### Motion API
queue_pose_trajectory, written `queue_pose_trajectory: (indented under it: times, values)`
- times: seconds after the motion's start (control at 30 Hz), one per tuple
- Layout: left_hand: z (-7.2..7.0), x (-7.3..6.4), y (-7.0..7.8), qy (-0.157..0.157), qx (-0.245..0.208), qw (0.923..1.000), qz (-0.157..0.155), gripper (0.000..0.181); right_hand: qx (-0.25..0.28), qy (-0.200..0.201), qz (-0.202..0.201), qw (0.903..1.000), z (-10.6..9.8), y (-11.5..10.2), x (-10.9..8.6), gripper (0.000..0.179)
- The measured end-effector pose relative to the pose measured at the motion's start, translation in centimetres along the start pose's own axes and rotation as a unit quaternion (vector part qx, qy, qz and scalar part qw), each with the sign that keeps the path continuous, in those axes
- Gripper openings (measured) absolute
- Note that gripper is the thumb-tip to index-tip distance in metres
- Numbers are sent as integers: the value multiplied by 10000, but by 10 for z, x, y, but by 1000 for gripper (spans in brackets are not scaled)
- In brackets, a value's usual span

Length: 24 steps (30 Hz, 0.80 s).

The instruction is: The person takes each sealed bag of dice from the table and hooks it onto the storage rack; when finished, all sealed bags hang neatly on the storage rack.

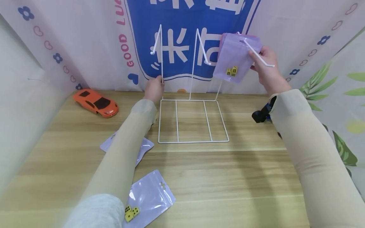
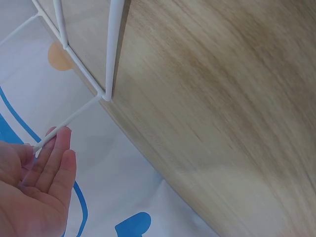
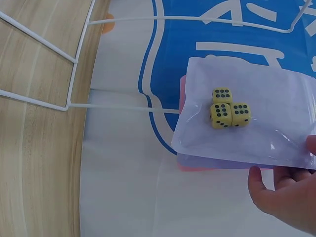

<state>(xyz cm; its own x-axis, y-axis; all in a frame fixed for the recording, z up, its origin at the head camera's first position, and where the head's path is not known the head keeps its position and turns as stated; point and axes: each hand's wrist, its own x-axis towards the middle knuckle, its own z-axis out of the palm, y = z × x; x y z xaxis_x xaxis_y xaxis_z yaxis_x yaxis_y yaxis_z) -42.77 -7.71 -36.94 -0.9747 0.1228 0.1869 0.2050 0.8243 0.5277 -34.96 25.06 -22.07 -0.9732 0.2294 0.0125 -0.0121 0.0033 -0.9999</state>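
Observation:
A white wire rack (image 1: 177, 122) with three long hooks stands at the back of the table. My left hand (image 1: 154, 89) pinches its left upright between thumb and fingers, low down, as the left wrist view shows of the upright (image 2: 69, 120). At the right hook (image 1: 258, 55), my right hand (image 1: 266, 68) holds the right edge of a purple zip bag (image 1: 225, 63). The hook's arm sticks out at the bag's top hole. Yellow dice (image 3: 231, 114) show through its front. Behind it, the edges of another purple bag and a pink one (image 3: 182, 94) peek out.
On the wooden table, a purple bag (image 1: 151, 196) with yellow dice lies at the front, and another purple bag (image 1: 145, 147) is partly under my left forearm. An orange toy car (image 1: 96, 103) sits at the back left. A printed cloth (image 1: 99, 47) hangs behind the rack.

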Motion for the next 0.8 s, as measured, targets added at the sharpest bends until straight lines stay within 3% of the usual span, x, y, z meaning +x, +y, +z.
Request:
queue_pose_trajectory:
  times: [0.13,0.27,0.4,0.53,0.6,0.67,0.8]
  values:
    - [-3,-4,5,-112,-50,9999,-73,19,-298,117,3,9995,0,-4,-2,40]
    - [-4,-7,7,-128,-80,9998,-111,19,-1007,225,-67,9946,-2,-4,-3,34]
    - [-7,-7,7,-265,-380,9988,-187,19,-2025,85,119,9792,-13,6,-5,18]
    - [-12,-8,1,-303,-770,9964,-195,21,-2721,-524,211,9606,-28,35,-15,24]
    - [-17,-11,-4,-411,-984,9938,-310,25,-3166,-1020,-6,9431,-33,56,-23,29]
    - [-24,-15,-8,-535,-1104,9916,-417,29,-3598,-1612,-394,9182,-37,80,-32,33]
    - [-44,-30,-11,-924,-1014,9898,-375,33,-4444,-2709,-1201,8454,-41,122,-49,33]
